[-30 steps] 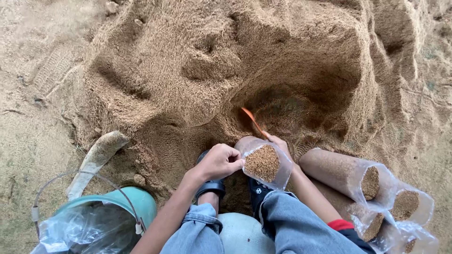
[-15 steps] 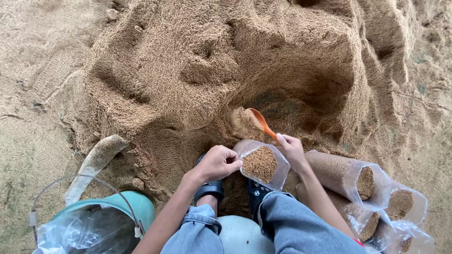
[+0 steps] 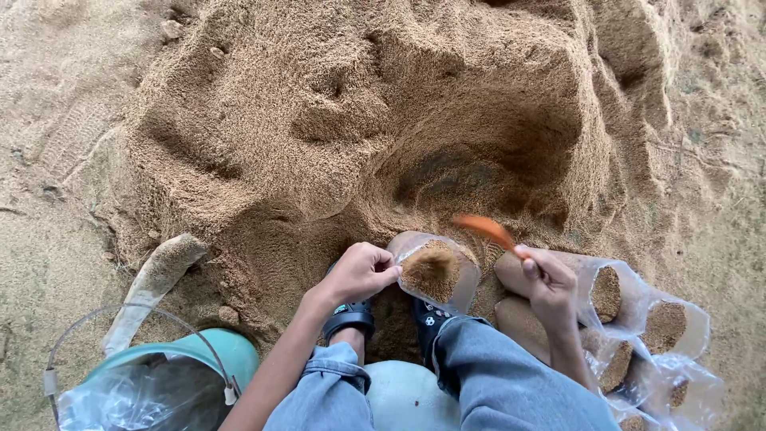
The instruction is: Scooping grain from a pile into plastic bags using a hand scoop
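Sawdust-filled clear plastic bag (image 3: 435,271) stands open-mouthed just in front of the person's feet, at the near foot of a big heap of sawdust (image 3: 359,120), its top showing loose brown fill; the left hand (image 3: 361,271) pinches the bag's left rim, fingers curled closed on the plastic; the right hand (image 3: 546,279) sits just right of the bag, fingers closed around the handle of an orange scoop (image 3: 487,229), whose blade points far-left over the hollow dug into the heap and looks blurred; whether the scoop carries any sawdust I cannot tell; to the right of the right hand lie several packed bags (image 3: 630,311), cylinder-shaped, on their sides, open ends facing right, touching one another; dark sandals (image 3: 349,318) and blue jeans (image 3: 495,375) show at the near edge, with a pale rounded seat (image 3: 407,395) between the legs; near left stands a teal bucket (image 3: 231,351) with a wire handle and clear plastic inside; a sawdust-coated tool handle (image 3: 152,279) leans just beyond the bucket.
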